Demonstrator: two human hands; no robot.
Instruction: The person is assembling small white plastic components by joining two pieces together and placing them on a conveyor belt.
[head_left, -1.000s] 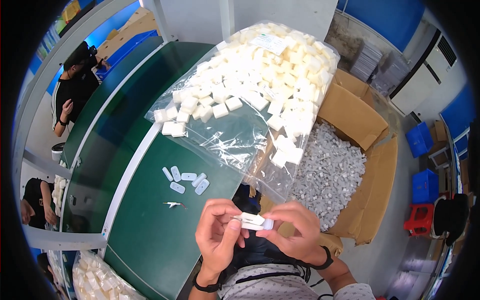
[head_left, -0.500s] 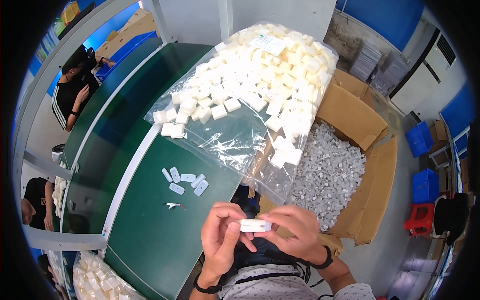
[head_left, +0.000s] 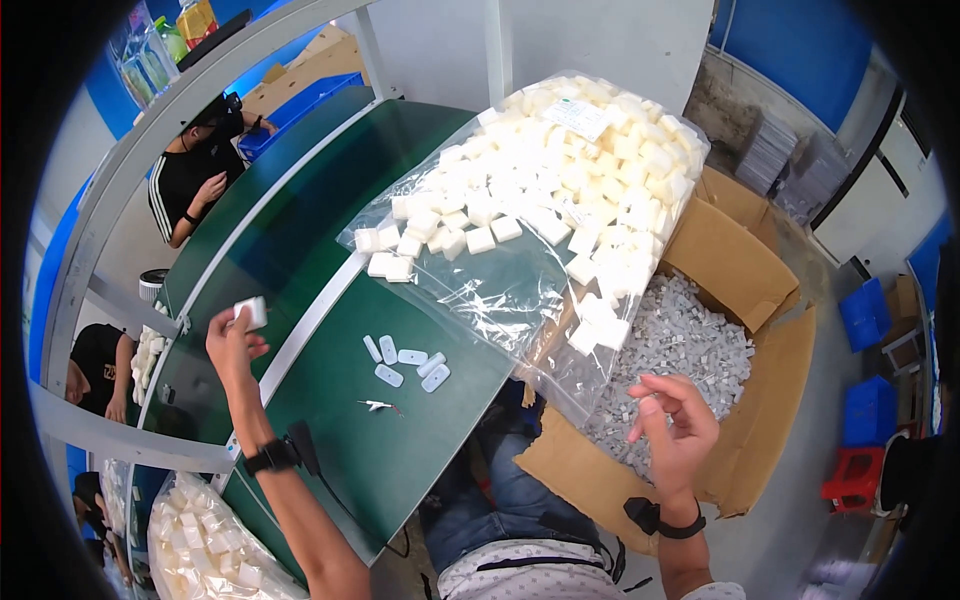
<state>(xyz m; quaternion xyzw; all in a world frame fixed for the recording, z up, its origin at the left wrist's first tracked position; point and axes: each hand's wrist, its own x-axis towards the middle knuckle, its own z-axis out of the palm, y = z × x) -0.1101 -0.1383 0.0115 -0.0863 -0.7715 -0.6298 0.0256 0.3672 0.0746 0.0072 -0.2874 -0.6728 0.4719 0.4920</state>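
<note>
Stretched out to the left, my left hand (head_left: 233, 345) pinches a small white block-shaped plastic housing (head_left: 252, 312) above the dark green belt (head_left: 200, 345). My right hand (head_left: 680, 425) is at the front of a cardboard box (head_left: 755, 450) full of small grey plastic parts (head_left: 690, 345). Its fingers are loosely curled and apart, and I see nothing held in them. Between the hands, several pale blue oblong pieces (head_left: 411, 357) lie on the green table (head_left: 330, 450), with a small white piece with thin wires (head_left: 380, 406) just nearer.
A large clear bag of cream-white blocks (head_left: 600, 150) covers the table's far right. Another such bag (head_left: 205, 540) stands at the lower left. A white rail (head_left: 310, 325) separates table and belt. Co-workers (head_left: 195, 180) sit beyond the belt. A red stool (head_left: 852, 478) is at the right.
My hands, together on the white housing before, have parted. The left carried it out over the belt; the right moved right to the box of grey parts. The view has shifted too.
</note>
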